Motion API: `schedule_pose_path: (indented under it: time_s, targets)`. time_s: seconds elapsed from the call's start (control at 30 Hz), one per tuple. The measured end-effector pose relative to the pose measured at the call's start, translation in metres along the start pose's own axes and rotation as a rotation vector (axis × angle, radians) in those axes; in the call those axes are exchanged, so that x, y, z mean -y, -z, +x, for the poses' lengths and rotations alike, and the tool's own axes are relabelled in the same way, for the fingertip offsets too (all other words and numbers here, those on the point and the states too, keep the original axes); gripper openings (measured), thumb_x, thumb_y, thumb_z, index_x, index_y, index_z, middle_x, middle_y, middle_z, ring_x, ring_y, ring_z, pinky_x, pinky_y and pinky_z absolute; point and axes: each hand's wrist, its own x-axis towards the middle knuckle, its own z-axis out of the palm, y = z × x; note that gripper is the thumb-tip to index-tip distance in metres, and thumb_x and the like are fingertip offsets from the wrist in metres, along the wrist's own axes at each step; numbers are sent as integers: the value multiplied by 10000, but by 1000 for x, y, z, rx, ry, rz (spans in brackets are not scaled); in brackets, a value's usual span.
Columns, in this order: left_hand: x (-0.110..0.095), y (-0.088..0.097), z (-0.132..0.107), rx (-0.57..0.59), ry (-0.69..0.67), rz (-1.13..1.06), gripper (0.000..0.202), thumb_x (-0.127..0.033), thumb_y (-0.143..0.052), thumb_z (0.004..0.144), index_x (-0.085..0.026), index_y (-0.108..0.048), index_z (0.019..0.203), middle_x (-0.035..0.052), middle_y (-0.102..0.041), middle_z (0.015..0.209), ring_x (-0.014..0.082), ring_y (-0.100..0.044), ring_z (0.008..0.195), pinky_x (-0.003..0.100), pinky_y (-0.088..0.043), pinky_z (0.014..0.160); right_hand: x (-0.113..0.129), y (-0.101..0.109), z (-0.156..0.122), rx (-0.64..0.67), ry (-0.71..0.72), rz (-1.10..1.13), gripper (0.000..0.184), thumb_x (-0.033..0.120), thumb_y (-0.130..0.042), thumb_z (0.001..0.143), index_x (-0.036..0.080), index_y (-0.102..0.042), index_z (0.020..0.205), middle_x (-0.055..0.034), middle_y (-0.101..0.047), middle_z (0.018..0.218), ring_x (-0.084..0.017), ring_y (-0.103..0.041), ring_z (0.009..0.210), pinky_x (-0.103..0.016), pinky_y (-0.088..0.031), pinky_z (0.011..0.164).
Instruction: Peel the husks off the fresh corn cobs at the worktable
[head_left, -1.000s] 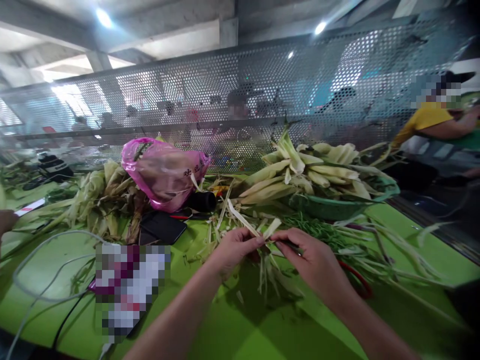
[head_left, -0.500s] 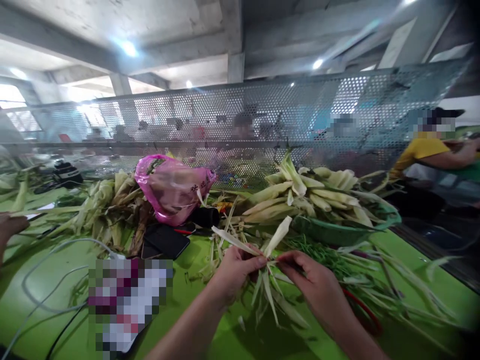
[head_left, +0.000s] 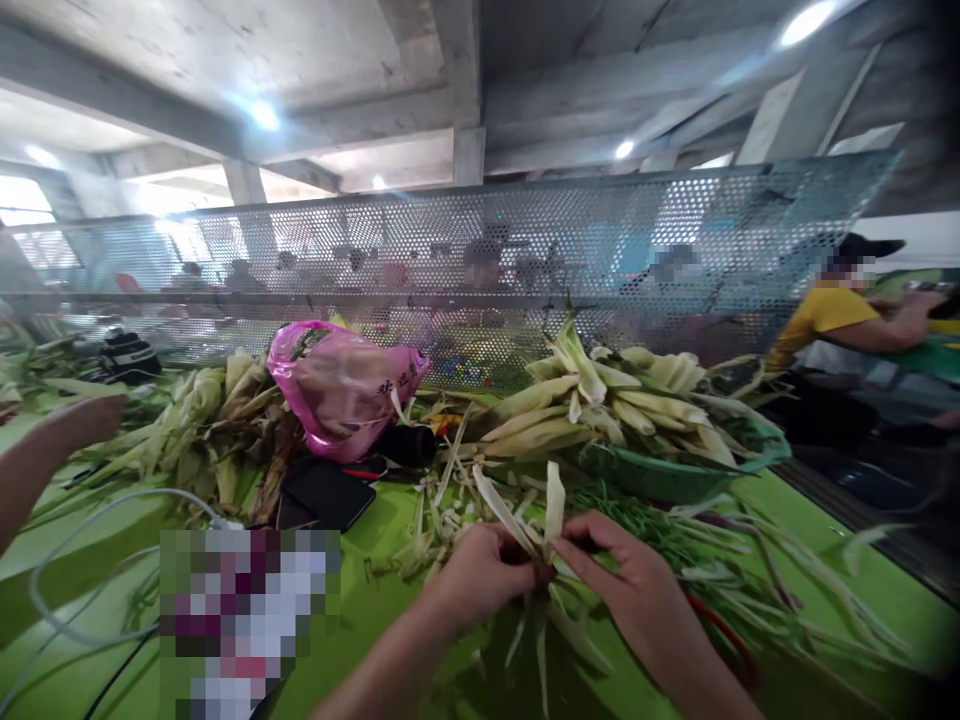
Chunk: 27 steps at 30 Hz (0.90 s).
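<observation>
Corn-husk strips (head_left: 555,500) stand pinched by the left hand (head_left: 484,575) and right hand (head_left: 626,575), green tabletop (head_left: 379,560) stretching leftward, the basket's rim (head_left: 769,460) beyond at right.

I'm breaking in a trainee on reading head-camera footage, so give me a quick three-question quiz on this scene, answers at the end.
1. Multiple choice: what does the left hand hold?
A) a dark phone
B) pale husk strips
C) a pink bag

2. True or false: the fingertips of the right hand are at those same strips.

3. Fill in the blank: the basket under the heap of corn husks is coloured ____.

Key: 1. B; 2. True; 3. green
</observation>
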Motion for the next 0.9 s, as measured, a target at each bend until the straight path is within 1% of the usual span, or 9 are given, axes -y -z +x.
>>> schedule_pose_path:
  time_s: [0.13, 0.2, 0.33, 0.43, 0.5, 0.57, 0.73, 0.8, 0.9]
  targets:
    - [3, 0, -3, 21, -28, 24, 196, -295, -738, 646, -117, -665, 684, -37, -504, 572, 61, -390, 524, 201, -302, 525, 0, -6, -4, -66, 21, 15, 230, 370, -566, 863, 192, -610, 723, -29, -589, 721, -184, -562, 695, -281, -451, 656]
    - [3, 3, -2, 3, -24, 0, 256, -347, -760, 640, -113, -665, 678, -33, -508, 566, 60, -396, 514, 201, -313, 517, 0, -8, -4, -90, -28, 42, 228, 389, -577, 863, 192, -616, 754, -29, -604, 747, -188, -572, 729, -283, -459, 691]
    - [-2, 9, 1, -95, -1, -164, 434, -484, -812, 580, -101, -684, 738, -11, -552, 590, 56, -427, 478, 202, -356, 482, 0, -7, -1, 70, -188, 222, 293, 462, -556, 888, 192, -645, 957, -57, -679, 906, -215, -624, 862, -294, -485, 759]
    - [-6, 12, -1, -128, 13, -252, 442, -477, -822, 579, -101, -683, 765, -2, -580, 601, 60, -481, 456, 194, -389, 465, -4, -6, 1, 157, -191, 168, 295, 477, -594, 857, 192, -655, 895, -42, -682, 838, -204, -623, 792, -279, -485, 700]
    - [-8, 12, -2, -113, 56, -301, 424, -447, -817, 601, -106, -680, 814, 10, -614, 647, 72, -535, 466, 180, -391, 444, -9, -5, 1, 155, -150, 50, 279, 466, -593, 857, 195, -642, 816, -21, -657, 749, -187, -599, 717, -273, -472, 659]
    - [-8, 12, -3, -99, 105, -359, 411, -420, -812, 617, -116, -667, 853, 24, -642, 708, 92, -585, 493, 171, -388, 423, -12, -5, 1, 128, -81, -48, 260, 438, -557, 888, 200, -639, 826, -26, -654, 767, -187, -598, 724, -285, -476, 669]
    - [-3, 13, 1, -131, 109, -472, 363, -371, -799, 649, -127, -619, 850, 51, -674, 784, 137, -649, 594, 211, -499, 504, -5, -2, -1, -99, 304, -266, 189, 299, -599, 886, 240, -656, 1056, -75, -637, 1105, -255, -556, 1078, -407, -431, 933]
    - [-2, 14, 2, -151, 96, -503, 326, -343, -786, 671, -125, -617, 844, 52, -670, 768, 138, -647, 626, 231, -529, 556, 0, -3, -3, -53, 384, -258, 155, 247, -589, 895, 258, -668, 1028, -57, -652, 1068, -239, -572, 1057, -383, -453, 909]
    - [-4, 14, 1, -192, 100, -555, 248, -276, -758, 698, -120, -621, 833, 53, -663, 764, 133, -630, 649, 249, -541, 601, 1, -8, -5, 71, 399, -221, 182, 178, -536, 915, 254, -667, 1015, -45, -656, 1046, -207, -597, 1011, -341, -481, 876]
